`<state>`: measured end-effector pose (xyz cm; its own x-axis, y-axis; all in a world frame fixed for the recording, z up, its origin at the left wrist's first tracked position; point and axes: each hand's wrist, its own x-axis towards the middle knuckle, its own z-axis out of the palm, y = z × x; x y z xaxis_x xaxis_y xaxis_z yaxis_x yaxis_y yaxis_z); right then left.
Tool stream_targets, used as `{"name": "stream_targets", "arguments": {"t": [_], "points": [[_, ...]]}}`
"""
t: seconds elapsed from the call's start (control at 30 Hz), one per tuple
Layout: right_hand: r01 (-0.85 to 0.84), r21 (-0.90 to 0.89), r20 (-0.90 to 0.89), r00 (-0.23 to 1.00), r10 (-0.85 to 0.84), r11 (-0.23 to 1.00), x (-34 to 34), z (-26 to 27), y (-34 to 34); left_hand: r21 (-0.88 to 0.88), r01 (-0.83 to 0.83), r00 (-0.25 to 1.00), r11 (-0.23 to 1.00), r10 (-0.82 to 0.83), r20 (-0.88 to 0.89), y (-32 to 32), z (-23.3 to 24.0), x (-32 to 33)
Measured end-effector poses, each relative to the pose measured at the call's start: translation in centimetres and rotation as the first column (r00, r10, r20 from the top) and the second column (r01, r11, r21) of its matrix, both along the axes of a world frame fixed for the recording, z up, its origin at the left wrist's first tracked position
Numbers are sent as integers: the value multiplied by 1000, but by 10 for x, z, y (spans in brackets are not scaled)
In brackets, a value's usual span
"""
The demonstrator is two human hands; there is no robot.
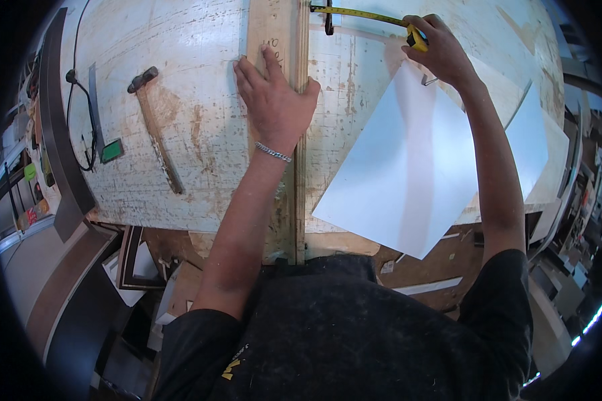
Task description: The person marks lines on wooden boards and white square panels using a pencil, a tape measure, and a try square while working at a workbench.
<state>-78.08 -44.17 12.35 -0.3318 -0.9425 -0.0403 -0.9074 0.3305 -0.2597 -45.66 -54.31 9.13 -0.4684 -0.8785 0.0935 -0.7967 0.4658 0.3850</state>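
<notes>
My left hand [278, 100] lies spread on a long wooden board [276, 25] that bears handwritten marks, the thumb over its right edge. At the upper right, my right hand [439, 47] grips a yellow and black tape measure [416, 39]. The tape's yellow blade [361, 13] is drawn out leftward, its hooked end at or close to the board's right edge. Beneath the blade, near that end, is a dark narrow metal piece [329, 20]. A white sheet [396, 165] lies aslant below my right hand, one corner past the table's front edge. A small bent metal piece [429, 80] rests near its top.
A hammer [155, 135] lies on the worn table [215, 150] at left. Beyond it are a green block [112, 151], a black cable [69, 115] and a dark curved-looking strip [60, 110]. Another white sheet [529, 145] lies at right. Panels and offcuts stand below the table's front edge.
</notes>
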Motion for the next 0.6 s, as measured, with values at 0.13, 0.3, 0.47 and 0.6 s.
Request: {"name": "stream_targets", "arguments": {"t": [0.13, 0.3, 0.47, 0.6], "points": [[-21, 6, 18, 1000, 21, 1000, -3, 8, -5, -3, 1, 1000, 1000, -1, 30, -3, 4, -3], [65, -103, 264, 964, -36, 993, 40, 58, -3, -33, -41, 999, 999, 41, 2, -2, 2, 5], [-53, -279, 481, 857, 187, 959, 154, 86, -46, 74, -22, 998, 997, 26, -63, -1, 13, 8], [-241, -224, 341, 888, 308, 944, 255, 81, -150, 212, 14, 978, 977, 31, -204, -9, 13, 17]]}}
